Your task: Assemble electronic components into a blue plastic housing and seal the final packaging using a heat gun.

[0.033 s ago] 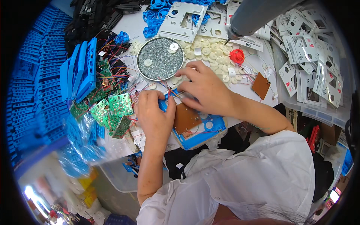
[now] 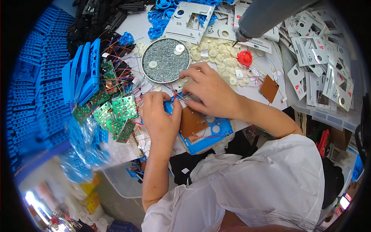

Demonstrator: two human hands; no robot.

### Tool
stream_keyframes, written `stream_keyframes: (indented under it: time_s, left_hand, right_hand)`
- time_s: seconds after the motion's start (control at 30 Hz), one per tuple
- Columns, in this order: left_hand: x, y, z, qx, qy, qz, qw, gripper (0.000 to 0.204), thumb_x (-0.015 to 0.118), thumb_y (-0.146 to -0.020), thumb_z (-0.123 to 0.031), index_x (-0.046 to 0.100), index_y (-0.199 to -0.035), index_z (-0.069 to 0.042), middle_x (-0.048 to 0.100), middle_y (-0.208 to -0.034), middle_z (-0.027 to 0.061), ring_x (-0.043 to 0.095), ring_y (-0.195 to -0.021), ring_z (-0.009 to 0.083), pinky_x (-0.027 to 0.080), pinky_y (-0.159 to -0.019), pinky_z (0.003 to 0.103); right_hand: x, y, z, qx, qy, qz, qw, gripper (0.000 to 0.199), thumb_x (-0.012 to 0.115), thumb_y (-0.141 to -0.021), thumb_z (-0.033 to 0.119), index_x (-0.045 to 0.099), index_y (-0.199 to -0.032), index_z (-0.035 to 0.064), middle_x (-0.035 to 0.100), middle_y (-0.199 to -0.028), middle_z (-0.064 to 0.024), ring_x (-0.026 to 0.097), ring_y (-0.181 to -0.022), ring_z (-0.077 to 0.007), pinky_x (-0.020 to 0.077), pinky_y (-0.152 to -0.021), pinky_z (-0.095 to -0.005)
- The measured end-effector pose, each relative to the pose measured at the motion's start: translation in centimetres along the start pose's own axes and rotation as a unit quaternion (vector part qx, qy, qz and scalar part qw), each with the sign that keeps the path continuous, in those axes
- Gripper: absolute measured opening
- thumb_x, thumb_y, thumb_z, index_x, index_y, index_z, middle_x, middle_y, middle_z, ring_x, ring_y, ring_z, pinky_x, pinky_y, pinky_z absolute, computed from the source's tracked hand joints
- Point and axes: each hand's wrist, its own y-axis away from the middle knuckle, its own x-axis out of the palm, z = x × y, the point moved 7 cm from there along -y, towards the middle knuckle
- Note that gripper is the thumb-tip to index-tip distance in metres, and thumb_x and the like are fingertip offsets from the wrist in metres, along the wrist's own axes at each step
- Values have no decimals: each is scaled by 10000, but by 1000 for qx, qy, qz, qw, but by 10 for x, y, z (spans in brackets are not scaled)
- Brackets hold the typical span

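Observation:
A blue plastic housing lies before me at the table's near edge, with a brown circuit board and white round parts in it. My left hand is closed around the far left corner of the housing, its thumb along the inside. My right hand reaches over the housing's far end. Its fingers are bent and its fingertips are at the thin coloured wires near the left thumb. The fingers partly hide what is pinched there.
Beyond the hands stands a round tin of small screws. Green circuit boards with wires lie left, beside blue plastic panels. White discs, a red round part and a grey screwdriver-like tool are at upper right, near white panels.

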Motion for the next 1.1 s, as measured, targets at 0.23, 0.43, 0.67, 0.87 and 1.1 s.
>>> stream_keyframes:
  time_s: [0.23, 0.43, 0.67, 0.87, 1.1]
  left_hand:
    - [2, -2, 9, -26, 128, -5, 991, 145, 774, -782, -82, 710, -898, -23, 628, -927, 111, 617, -889, 286, 462, -805, 397]
    - [-7, 12, 19, -4, 198, -36, 979, 115, 766, -815, -27, 710, -915, -15, 628, -926, 102, 598, -868, 263, 453, -801, 361]
    - [-11, 20, 13, 53, 154, -67, 984, 124, 769, -820, -21, 708, -928, -27, 612, -904, 96, 587, -851, 260, 446, -788, 371]
    - [-11, 26, 20, 31, 147, -80, 985, 118, 767, -831, -33, 691, -923, -31, 602, -900, 97, 584, -850, 258, 449, -768, 372]
    - [-9, 28, 24, -8, 139, -86, 987, 82, 741, -865, -43, 676, -910, -21, 592, -921, 110, 577, -830, 254, 461, -739, 356]
  right_hand:
    - [19, -4, -15, 83, -69, 114, 988, 340, 758, -803, 214, 694, -1090, 41, 634, -1240, -139, 537, -1167, -341, 459, -1011, -429]
    - [26, -14, -13, 70, -122, 125, 982, 345, 775, -790, 242, 738, -1081, 59, 673, -1217, -103, 545, -1179, -327, 455, -1013, -421]
    - [25, -22, 1, 65, -97, 68, 991, 192, 800, -745, 176, 722, -899, 91, 697, -1155, -69, 551, -1182, -310, 413, -1038, -439]
    - [31, -22, -9, 83, -148, 110, 979, 131, 775, -747, 128, 675, -809, 70, 700, -1107, -66, 551, -1173, -306, 444, -1009, -426]
    - [8, -9, -4, 37, -91, 13, 995, 145, 760, -772, 127, 676, -875, 72, 701, -1043, -68, 569, -1097, -313, 474, -962, -413]
